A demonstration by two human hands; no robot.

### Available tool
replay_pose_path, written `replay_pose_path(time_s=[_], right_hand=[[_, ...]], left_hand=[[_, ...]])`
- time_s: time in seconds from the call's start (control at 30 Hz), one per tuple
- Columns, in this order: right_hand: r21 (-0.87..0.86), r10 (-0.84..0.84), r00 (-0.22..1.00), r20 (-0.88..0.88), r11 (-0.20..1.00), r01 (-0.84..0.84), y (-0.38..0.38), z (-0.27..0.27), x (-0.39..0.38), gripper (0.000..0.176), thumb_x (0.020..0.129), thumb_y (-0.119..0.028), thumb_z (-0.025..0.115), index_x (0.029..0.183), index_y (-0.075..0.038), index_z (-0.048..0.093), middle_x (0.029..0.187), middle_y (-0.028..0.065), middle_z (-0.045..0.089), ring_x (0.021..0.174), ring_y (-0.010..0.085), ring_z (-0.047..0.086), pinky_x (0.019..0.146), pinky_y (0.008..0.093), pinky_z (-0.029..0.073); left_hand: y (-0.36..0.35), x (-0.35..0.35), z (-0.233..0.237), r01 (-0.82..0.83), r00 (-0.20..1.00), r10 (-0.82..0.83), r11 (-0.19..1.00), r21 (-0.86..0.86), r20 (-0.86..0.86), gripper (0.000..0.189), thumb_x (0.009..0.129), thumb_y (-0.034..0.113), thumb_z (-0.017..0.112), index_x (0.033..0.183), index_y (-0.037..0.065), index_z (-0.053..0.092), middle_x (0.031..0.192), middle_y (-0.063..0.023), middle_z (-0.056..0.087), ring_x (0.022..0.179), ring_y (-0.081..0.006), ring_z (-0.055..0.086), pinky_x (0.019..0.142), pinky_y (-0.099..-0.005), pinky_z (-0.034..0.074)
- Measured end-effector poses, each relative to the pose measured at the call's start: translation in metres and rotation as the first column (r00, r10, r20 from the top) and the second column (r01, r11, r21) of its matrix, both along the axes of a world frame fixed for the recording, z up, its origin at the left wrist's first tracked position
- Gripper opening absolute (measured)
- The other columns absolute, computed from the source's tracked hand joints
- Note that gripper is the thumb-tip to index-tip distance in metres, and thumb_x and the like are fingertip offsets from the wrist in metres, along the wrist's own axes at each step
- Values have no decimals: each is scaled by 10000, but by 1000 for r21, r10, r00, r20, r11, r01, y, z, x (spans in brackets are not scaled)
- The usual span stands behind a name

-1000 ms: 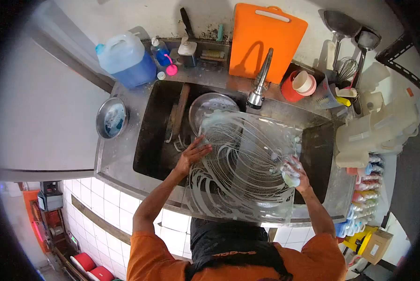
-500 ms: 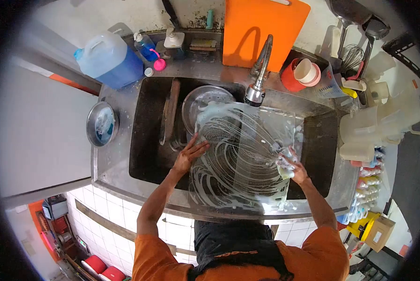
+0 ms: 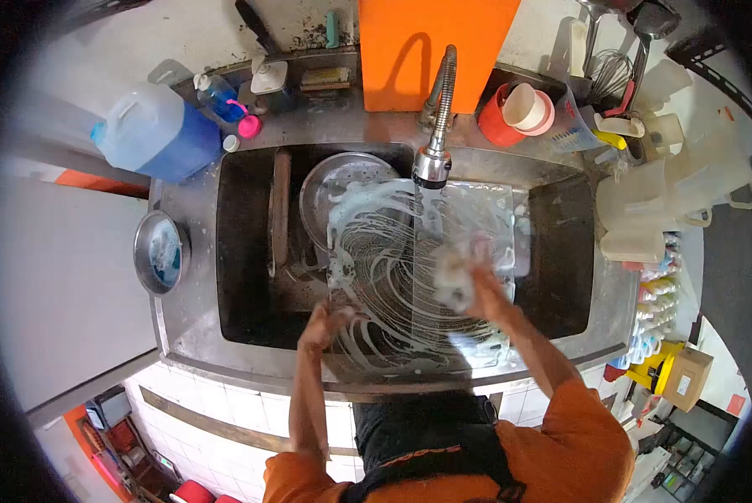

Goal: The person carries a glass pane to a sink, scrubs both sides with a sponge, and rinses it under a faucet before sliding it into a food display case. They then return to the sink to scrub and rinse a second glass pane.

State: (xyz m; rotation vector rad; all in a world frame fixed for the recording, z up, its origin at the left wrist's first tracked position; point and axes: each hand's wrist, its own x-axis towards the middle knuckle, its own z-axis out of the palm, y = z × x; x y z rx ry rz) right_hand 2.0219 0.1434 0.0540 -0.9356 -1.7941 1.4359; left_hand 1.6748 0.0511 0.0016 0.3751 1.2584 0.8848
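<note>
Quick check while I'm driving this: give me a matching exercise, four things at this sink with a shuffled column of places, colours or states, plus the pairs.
1. Clear sheet
2. Upright board
3. Small metal bowl
4. Left hand

A. Plain orange
B. On the counter, left of the sink
C. At the sheet's left edge
D. Covered in swirled suds

Pairs: 1-D, 2-A, 3-B, 4-C

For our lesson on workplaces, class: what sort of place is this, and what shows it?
Probably a kitchen's washing-up area: a sink with a metal faucet, a clear sheet streaked with suds, and a whisk near the sink.
</note>
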Motion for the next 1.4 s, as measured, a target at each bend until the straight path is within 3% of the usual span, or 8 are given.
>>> replay_pose_path(time_s=[0.1, 0.23, 0.47, 0.63, 0.83, 1.07, 1.23, 1.4], right_hand=[[614, -458, 581, 673, 783, -93, 2, 9, -40, 377, 836, -288, 629, 1145, -73, 622, 1227, 161, 555, 1163, 289, 533, 1042, 517, 400], [-168, -102, 383, 918, 774, 610, 111, 11, 11, 501, 751, -287, 654, 1210, -89, 628, 1364, 208, 503, 1266, 356, 468, 1160, 503, 225], [377, -427, 183, 885, 890, 255, 107, -43, 8, 517, 771, -133, 591, 1280, -49, 554, 1326, 201, 516, 1254, 385, 443, 1140, 485, 262], [499, -470, 752, 462, 839, 217, 55, -50, -148, 609, 832, -191, 618, 1400, -83, 425, 1461, 170, 410, 1363, 406, 346, 1152, 519, 230], [616, -603, 370, 707, 782, 99, 107, -40, -211, 517, 841, -220, 621, 1346, -168, 523, 1552, 128, 289, 1370, 436, 332, 1132, 575, 251], [386, -454, 823, 342, 866, 317, 29, -73, -114, 559, 792, -122, 652, 1326, -159, 490, 1250, 106, 560, 1192, 294, 480, 1023, 449, 399], [16, -72, 87, 994, 852, 523, 60, 16, -59, 599, 848, -219, 606, 1373, -5, 411, 1290, 217, 504, 1205, 308, 502, 1044, 471, 379], [633, -482, 598, 640, 772, -57, -80, -5, -174, 386, 872, -196, 632, 1181, 5, 515, 1176, 217, 530, 1105, 287, 539, 949, 488, 492]], left_hand=[[0, 2, -12, 71, 997, -69, 996, -52, 39, 718, 807, -14, 599, 1468, 48, 326, 1331, -203, 529, 1132, -327, 604, 929, -473, 529], [8, 6, 8, 25, 921, -68, 993, 116, 383, 751, 796, -25, 630, 1470, 66, 313, 1376, -248, 477, 1140, -404, 590, 927, -519, 528], [9, 4, 2, 41, 909, -87, 992, 121, 408, 736, 812, 20, 656, 1464, 83, 321, 1405, -251, 444, 1172, -405, 567, 975, -539, 512], [9, 3, -1, 70, 929, -120, 986, 152, 351, 688, 821, -11, 620, 1447, 64, 344, 1396, -253, 455, 1180, -431, 556, 947, -566, 523], [13, 4, 4, 68, 916, -111, 990, 125, 385, 646, 821, -124, 516, 1419, 76, 374, 1386, -242, 472, 1178, -406, 567, 964, -550, 520], [9, 1, -3, 34, 890, -104, 986, 163, 444, 672, 809, -94, 563, 1427, 66, 355, 1390, -237, 468, 1165, -407, 573, 956, -565, 526], [10, 7, -3, 30, 886, -107, 984, 175, 452, 702, 793, -99, 565, 1437, 79, 349, 1392, -214, 473, 1169, -399, 575, 946, -562, 535], [10, 4, -17, 76, 956, -97, 994, 83, 276, 706, 792, -174, 465, 1431, 117, 388, 1375, -197, 503, 1190, -336, 578, 938, -496, 550]])
